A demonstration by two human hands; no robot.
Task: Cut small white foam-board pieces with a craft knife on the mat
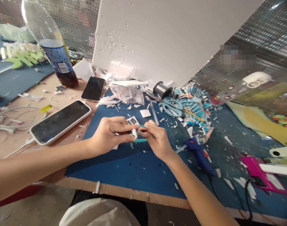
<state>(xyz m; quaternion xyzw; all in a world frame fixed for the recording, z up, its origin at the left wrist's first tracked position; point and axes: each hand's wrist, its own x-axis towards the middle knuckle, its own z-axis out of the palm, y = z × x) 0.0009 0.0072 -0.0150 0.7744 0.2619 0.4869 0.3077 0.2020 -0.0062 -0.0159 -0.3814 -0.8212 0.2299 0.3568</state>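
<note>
My left hand (110, 133) pinches a small white foam piece (133, 123) with dark markings, held just above the blue mat (124, 166). My right hand (156, 139) is closed round a teal-handled tool (140, 140), its tip against the white piece. Both hands meet over the middle of the mat. Which tool it is stays partly hidden by the fingers.
Two phones (59, 121) (93, 88) lie at left, behind them a cola bottle (60, 64). Teal scissors (173, 106), a wire spool (162, 89), a heap of blue-white scraps (195, 108) and a blue glue gun (200, 155) sit right. A white foam board (162, 37) leans at the back.
</note>
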